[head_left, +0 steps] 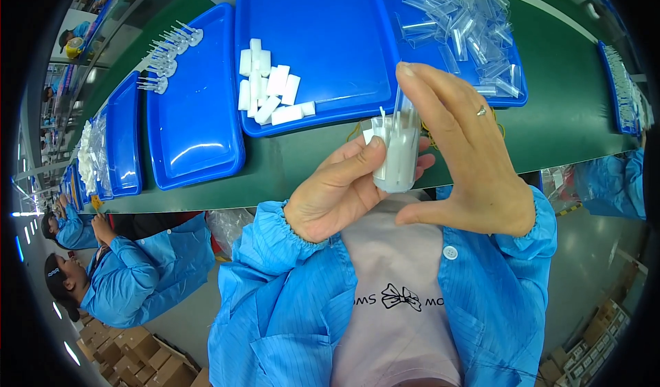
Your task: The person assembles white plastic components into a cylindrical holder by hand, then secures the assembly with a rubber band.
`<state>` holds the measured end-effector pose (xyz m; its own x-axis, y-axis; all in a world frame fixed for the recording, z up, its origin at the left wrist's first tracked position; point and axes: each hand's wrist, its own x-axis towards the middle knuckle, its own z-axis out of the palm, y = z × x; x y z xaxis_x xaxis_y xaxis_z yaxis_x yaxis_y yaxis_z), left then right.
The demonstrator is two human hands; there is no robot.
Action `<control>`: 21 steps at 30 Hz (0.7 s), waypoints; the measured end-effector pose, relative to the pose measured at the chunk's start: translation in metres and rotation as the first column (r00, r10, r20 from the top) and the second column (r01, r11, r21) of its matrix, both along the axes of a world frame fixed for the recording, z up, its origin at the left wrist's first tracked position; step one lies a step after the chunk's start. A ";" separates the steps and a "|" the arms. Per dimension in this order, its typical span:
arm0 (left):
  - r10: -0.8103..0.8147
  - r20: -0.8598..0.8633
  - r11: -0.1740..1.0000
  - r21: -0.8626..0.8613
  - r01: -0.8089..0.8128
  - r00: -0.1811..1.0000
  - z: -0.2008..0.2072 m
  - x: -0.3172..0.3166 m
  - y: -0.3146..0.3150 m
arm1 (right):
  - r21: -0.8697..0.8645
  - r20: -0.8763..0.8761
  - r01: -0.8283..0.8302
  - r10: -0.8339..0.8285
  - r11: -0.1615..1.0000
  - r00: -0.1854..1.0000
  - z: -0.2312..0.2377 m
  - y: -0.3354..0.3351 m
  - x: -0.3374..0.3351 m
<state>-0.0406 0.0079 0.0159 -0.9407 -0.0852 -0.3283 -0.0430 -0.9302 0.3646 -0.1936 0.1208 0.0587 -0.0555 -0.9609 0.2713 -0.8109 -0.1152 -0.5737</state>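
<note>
Grasping a clear container (397, 167) with white contents, the left hand (342, 184) has its thumb against the near side and its fingers behind. At three o'clock from the container, the right hand (474, 160) is empty, spread wide and curved around it, thumb well apart; whether a fingertip touches the tall clear part, I cannot tell. Both hands are above the near edge of a green counter (282, 163).

Beyond, at eleven o'clock, lies a blue tray (326, 43) with white blocks (278, 81) gathered in its left corner. Just beside it, at one o'clock, another tray (509, 101) carries a heap of clear plastic pieces (467, 29). Toward ten, a narrower tray (196, 122) has clear pronged parts (163, 65) along its far left edge. Farther, at nine, is one more tray (125, 139) with a white pile (87, 160) near it. At eight sits a co-worker (141, 270) in a blue jacket; beyond are cardboard boxes (137, 349).
</note>
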 end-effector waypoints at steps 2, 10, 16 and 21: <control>0.005 -0.007 1.000 0.017 -0.005 1.000 -0.001 0.000 0.002 | 0.007 -0.071 0.032 -0.031 0.999 0.997 0.001 -0.003 0.005; 0.057 -0.105 0.984 0.175 -0.038 0.993 -0.012 -0.002 -0.001 | -0.099 -0.107 0.091 -0.101 0.991 0.989 -0.009 -0.011 0.003; -0.025 -0.008 1.000 0.004 0.025 1.000 -0.019 -0.011 -0.004 | -0.065 -0.076 0.049 -0.054 0.997 0.996 -0.014 -0.017 0.003; -0.001 -0.073 0.991 0.137 0.011 0.997 -0.033 -0.011 -0.006 | -0.038 0.043 -0.056 0.058 0.998 0.997 -0.029 -0.025 -0.002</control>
